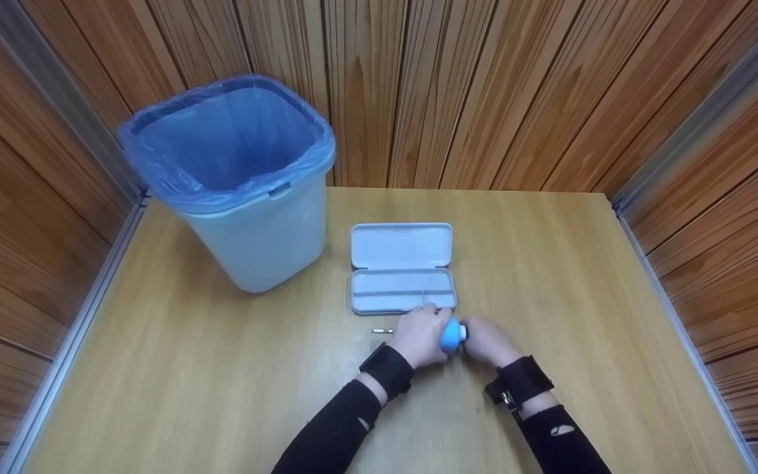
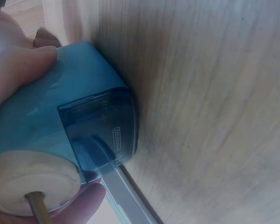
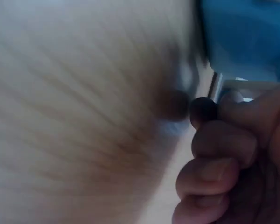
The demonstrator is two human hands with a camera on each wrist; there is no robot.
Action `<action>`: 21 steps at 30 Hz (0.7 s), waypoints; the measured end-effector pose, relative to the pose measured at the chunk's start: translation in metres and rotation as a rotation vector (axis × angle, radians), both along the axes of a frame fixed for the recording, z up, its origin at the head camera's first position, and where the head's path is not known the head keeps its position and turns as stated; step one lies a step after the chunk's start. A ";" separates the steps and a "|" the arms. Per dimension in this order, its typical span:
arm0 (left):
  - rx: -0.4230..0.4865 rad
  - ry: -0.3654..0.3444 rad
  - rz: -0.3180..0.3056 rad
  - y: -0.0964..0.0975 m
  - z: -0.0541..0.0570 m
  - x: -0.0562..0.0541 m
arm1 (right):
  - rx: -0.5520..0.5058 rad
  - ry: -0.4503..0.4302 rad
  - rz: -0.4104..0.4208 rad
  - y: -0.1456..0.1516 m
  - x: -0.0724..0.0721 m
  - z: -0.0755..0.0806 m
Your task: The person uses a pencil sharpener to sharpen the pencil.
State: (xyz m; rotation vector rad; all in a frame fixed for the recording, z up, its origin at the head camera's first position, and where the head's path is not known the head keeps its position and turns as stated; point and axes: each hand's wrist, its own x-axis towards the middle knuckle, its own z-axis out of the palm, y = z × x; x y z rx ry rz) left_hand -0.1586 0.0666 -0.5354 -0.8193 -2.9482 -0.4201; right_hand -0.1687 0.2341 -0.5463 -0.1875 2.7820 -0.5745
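**Left hand [image 1: 418, 336] and right hand [image 1: 489, 341] at a blue sharpener [image 1: 449, 337]**

The left hand grips the sharpener, with the thumb on one side and fingers on the other. The right hand has its fingers curled in and pinches a small dark knob [image 3: 204, 111] beside the sharpener. That close-up is blurry, so how the knob joins on is hard to see.

The sharpener has a see-through dark blue drawer [image 2: 105, 133] and a round cream end [image 2: 11, 179]. A thin golden-brown stick [image 2: 38, 207] pokes out of the hole in that end. In the head view, a short thin piece [image 1: 382, 331] shows just left of the left hand. I cannot tell if it is the same stick.

The sharpener is down at the table [image 1: 550, 263], near the front right corner of a pale case [image 1: 402, 245]. The case is wide open, with its lid at the back and low walls inside the near part. The left fingertips reach the case's front edge, but I cannot tell if they touch it.

Farther back, on the left, stands a pale bin [image 1: 264, 247] with a blue bag [image 1: 234, 131] folded over its rim. Brown wood walls [image 1: 366, 99] go around the table.
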 end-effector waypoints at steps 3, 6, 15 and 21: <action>0.000 -0.024 0.004 0.000 0.001 0.000 | 0.006 0.040 0.016 -0.001 0.007 -0.002; -0.010 -0.055 0.005 0.000 0.002 0.000 | 0.020 0.056 0.010 -0.001 0.013 -0.002; -0.004 -0.049 0.020 0.000 0.002 0.000 | 0.018 0.024 -0.002 -0.002 0.026 -0.001; -0.010 -0.037 0.020 0.001 0.002 0.000 | 0.010 0.010 -0.014 -0.001 0.036 0.002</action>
